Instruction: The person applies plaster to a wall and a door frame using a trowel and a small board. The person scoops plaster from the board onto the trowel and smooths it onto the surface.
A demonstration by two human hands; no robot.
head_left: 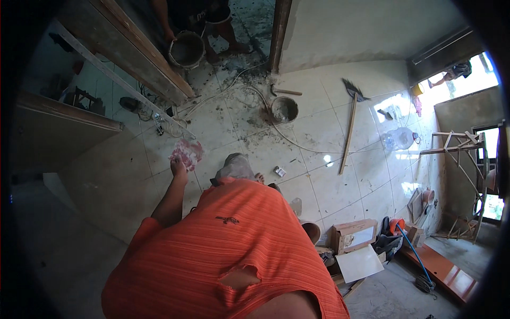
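Observation:
My left hand [178, 167] is closed on a crumpled pink-and-white thing [186, 152], perhaps a bag or cloth, out to the left of my body above the tiled floor [329, 127]. My right hand is not visible; my torso in an orange striped shirt fills the lower middle. At the top, a co-worker's hand [169, 34] grips the rim of a grey bucket [187, 50] in the doorway.
Mortar debris and a cable surround a small bucket [284, 109]. A long-handled broom [348, 133], large water bottle [398, 138] and wooden trestle [459, 151] are rightward. Boxes [355, 239] and boards lie lower right. Wooden door frames [133, 53] stand at upper left.

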